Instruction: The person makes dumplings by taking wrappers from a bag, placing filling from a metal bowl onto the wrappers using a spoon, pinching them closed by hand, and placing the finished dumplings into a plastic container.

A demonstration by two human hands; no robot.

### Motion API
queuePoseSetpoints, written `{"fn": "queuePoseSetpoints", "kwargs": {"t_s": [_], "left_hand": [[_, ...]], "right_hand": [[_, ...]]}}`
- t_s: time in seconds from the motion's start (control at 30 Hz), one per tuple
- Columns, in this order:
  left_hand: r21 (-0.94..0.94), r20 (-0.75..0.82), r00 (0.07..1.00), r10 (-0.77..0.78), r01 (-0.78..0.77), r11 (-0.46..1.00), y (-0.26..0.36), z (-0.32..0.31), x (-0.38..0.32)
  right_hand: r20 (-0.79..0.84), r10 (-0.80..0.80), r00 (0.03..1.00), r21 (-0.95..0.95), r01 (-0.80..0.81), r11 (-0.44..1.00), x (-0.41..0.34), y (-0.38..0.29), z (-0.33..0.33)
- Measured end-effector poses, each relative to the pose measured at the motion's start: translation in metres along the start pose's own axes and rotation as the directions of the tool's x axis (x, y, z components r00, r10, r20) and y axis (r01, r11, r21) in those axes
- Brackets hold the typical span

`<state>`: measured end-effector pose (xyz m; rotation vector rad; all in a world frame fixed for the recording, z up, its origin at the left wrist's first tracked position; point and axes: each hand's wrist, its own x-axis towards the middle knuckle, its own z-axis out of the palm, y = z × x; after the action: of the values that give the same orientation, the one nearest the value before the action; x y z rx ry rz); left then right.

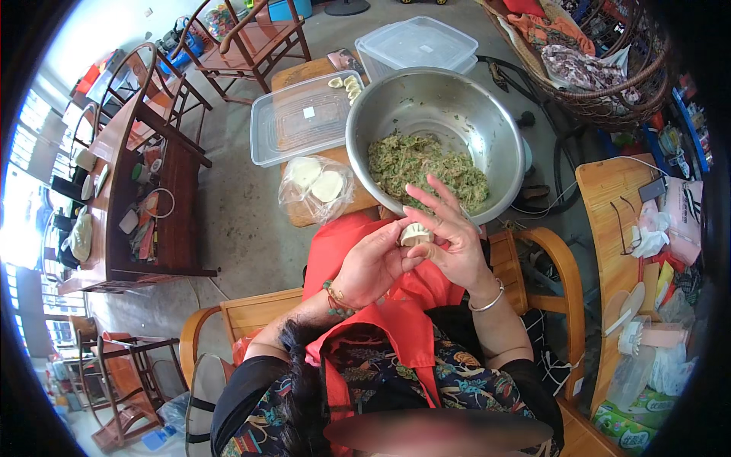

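A pleated dumpling (416,235) is held between my two hands, in front of a large steel bowl (505,165). My left hand (377,260) supports it from the left, thumb against its side. The fingers of my right hand (451,234) touch its right side, with some fingers spread upward. Green, chopped filling (425,165) lies in the bowl. Left of the bowl, round dough wrappers (326,185) sit in a clear plastic bag (291,205). Behind them, several finished dumplings (353,88) stand at the right end of a clear plastic tray (268,145).
A wooden stool or small table (302,218) bears the tray and bag. Stacked clear containers (420,43) stand behind the bowl. A wooden armchair (562,251) surrounds me. At the right, a wooden surface (597,188) holds eyeglasses (622,228) and packages; a wicker basket (622,108) stands beyond.
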<state>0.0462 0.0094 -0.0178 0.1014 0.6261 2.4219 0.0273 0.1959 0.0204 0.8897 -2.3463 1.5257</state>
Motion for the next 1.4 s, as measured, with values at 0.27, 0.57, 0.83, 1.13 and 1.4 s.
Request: {"fn": "queuePoseSetpoints", "kwargs": {"t_s": [0.27, 0.57, 0.83, 1.13, 1.4], "left_hand": [[-0.016, 0.034, 0.999, 0.021, -0.021, 1.000, -0.001, 0.001, 0.000], [0.037, 0.021, 0.999, 0.040, -0.041, 0.998, 0.006, -0.002, 0.003], [0.130, 0.011, 0.992, 0.125, -0.125, 0.984, 0.001, -0.005, 0.002], [0.135, 0.011, 0.994, 0.107, -0.107, 0.985, 0.006, 0.000, 0.000], [0.850, 0.074, 0.899, 0.432, -0.283, 0.443, 0.016, 0.002, -0.001]], "right_hand": [[-0.059, -0.041, 0.997, 0.052, 0.044, 0.998, -0.006, 0.014, 0.008], [-0.152, 0.047, 0.987, 0.044, -0.041, 0.998, 0.002, 0.000, 0.013], [-0.136, -0.009, 0.991, -0.072, 0.000, 0.997, -0.003, 0.002, 0.014], [-0.151, -0.111, 0.982, -0.227, 0.075, 0.971, 0.004, -0.007, 0.015], [-0.139, -0.092, 0.986, -0.301, 0.046, 0.953, 0.013, -0.009, 0.011]]}}
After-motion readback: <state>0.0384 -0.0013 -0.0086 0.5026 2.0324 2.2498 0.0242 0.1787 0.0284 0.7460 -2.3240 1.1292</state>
